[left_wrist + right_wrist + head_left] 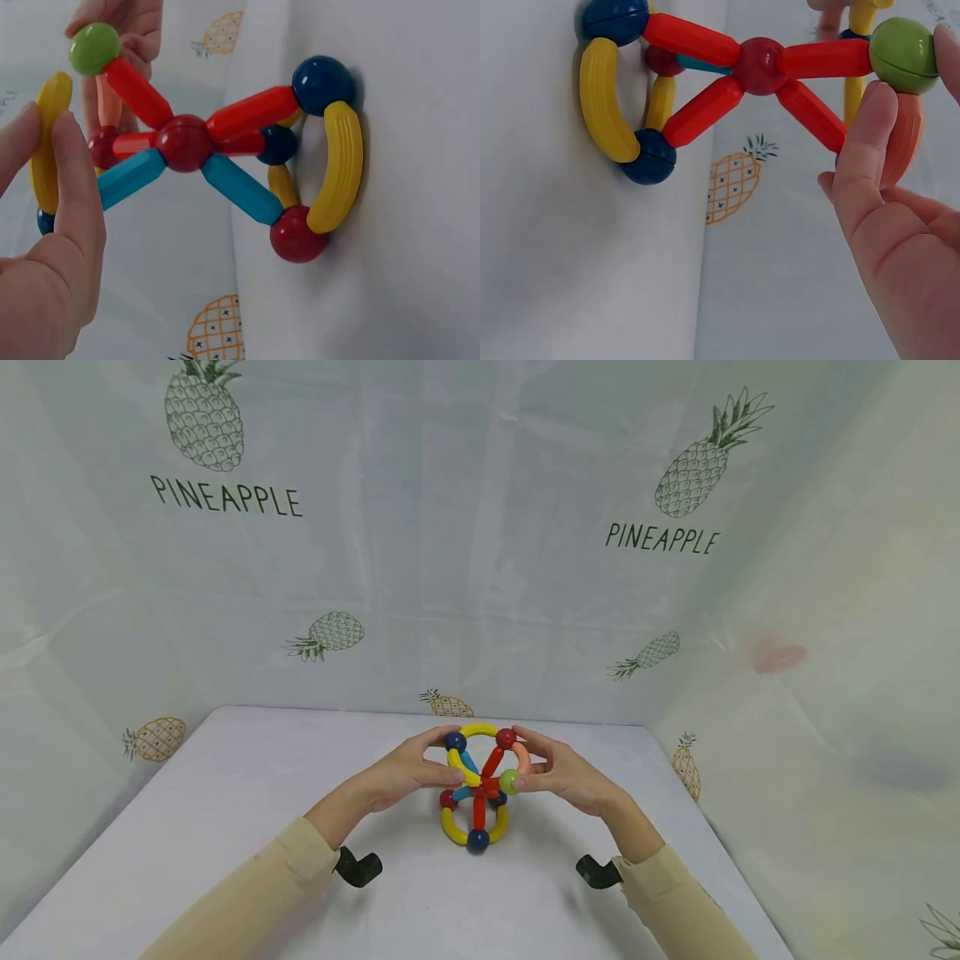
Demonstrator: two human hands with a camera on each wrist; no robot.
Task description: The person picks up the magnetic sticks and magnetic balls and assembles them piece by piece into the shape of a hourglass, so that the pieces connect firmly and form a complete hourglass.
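Note:
A toy structure of balls and rods point(479, 812) stands on the white table. Red and blue straight rods fan out from its central red ball point(184, 142). Its lower ring joins yellow curved rods point(341, 169) with balls and sits on the tabletop. My left hand point(401, 772) pinches a yellow curved rod point(51, 142) on the upper left; one end meets a dark blue ball point(455, 742), the other end is near the green ball point(904, 55). On the upper right, my right hand point(573, 774) grips the structure around the green ball and orange curved rod point(905, 139).
The white tabletop point(420, 910) spreads around the structure. A pale curtain with pineapple prints point(480, 568) hangs behind the table and along its sides. Black wrist-worn pieces point(358, 868) stick out below each sleeve.

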